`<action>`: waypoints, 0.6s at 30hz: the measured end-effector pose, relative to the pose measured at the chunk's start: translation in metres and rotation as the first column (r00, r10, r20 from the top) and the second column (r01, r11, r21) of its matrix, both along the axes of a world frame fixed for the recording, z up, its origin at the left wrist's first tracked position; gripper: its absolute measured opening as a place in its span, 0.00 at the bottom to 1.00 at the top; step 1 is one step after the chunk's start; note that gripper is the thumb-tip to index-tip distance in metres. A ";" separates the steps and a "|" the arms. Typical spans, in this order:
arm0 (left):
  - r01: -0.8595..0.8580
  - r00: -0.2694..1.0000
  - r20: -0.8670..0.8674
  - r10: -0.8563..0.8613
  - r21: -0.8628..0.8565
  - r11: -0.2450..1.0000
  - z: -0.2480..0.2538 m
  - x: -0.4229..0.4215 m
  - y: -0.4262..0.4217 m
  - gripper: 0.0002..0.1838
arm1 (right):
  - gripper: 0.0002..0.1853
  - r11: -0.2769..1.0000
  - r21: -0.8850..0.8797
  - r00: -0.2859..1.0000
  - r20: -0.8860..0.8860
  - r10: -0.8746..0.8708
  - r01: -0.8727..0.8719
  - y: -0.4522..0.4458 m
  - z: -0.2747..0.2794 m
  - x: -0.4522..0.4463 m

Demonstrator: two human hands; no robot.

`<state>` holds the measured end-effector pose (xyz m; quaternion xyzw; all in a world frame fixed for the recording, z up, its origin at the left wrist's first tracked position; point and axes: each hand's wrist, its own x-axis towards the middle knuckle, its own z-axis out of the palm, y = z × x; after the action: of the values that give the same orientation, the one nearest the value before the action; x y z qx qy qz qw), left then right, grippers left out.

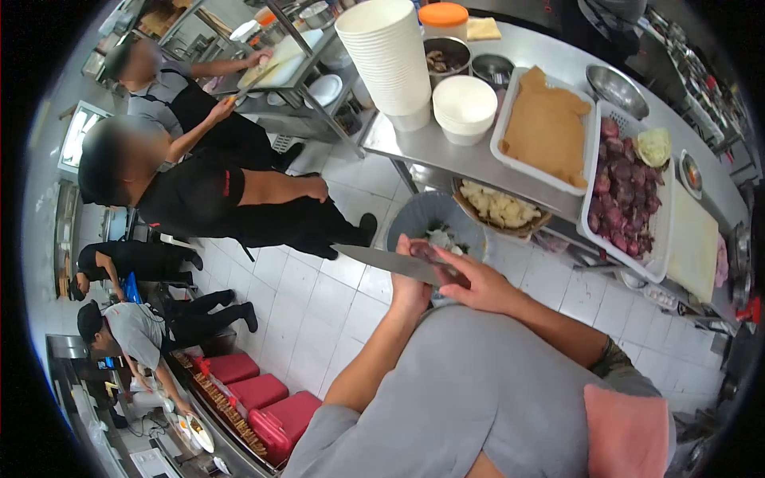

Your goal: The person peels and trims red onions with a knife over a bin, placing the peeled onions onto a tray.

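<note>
Pinched between the fingers of the left hand is what appears to be a red onion, while the handle of a knife is enclosed by the right hand, its thumb side brought close to the onion, seemingly for control; exact finger contact is blurred. Along 1 o'clock, a steel counter is placed within reach. At 12 o'clock, just beyond the hands, a bin is set low, probably so that trimmings are caught. At 2 o'clock, loose onions are kept together by a white crate. The blade is pointed toward 10 o'clock, clear of the torso. The held onion is kept near the bin's closer edge.
</note>
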<state>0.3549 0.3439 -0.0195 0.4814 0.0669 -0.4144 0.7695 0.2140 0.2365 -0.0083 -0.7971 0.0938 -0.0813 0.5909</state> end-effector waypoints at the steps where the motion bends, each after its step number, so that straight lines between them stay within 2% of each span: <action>1: 0.070 0.997 0.026 -0.069 -0.018 0.997 0.000 -0.006 0.000 0.22 | 0.41 0.999 -0.046 1.000 0.016 -0.008 0.009 0.000 0.001 0.002; 4: 0.061 0.996 -0.062 -0.061 -0.001 0.998 0.010 -0.015 0.002 0.22 | 0.40 0.999 0.024 0.993 -0.114 0.031 -0.028 -0.002 0.014 0.007; 7: 0.046 0.998 -0.038 -0.046 0.001 0.999 0.002 -0.014 0.002 0.21 | 0.38 0.999 -0.032 1.000 0.010 -0.024 0.024 0.002 0.005 0.010; 10: 0.021 1.000 -0.016 -0.021 0.009 1.000 -0.004 -0.016 0.002 0.21 | 0.38 0.998 0.066 0.995 -0.099 -0.006 0.013 0.001 0.010 0.009; 13: 0.061 0.995 0.077 -0.057 -0.039 0.997 -0.013 -0.019 0.005 0.20 | 0.32 1.000 -0.002 0.998 -0.050 -0.028 0.028 0.003 0.011 0.013; 18: 0.075 0.996 0.057 -0.075 -0.002 0.997 -0.007 -0.025 0.005 0.21 | 0.32 0.997 0.058 0.994 -0.102 -0.044 0.050 0.006 0.011 0.016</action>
<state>0.3302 0.3486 -0.0262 0.4934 0.0260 -0.4292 0.7561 0.2298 0.2425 0.0024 -0.7796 0.1446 -0.0520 0.6072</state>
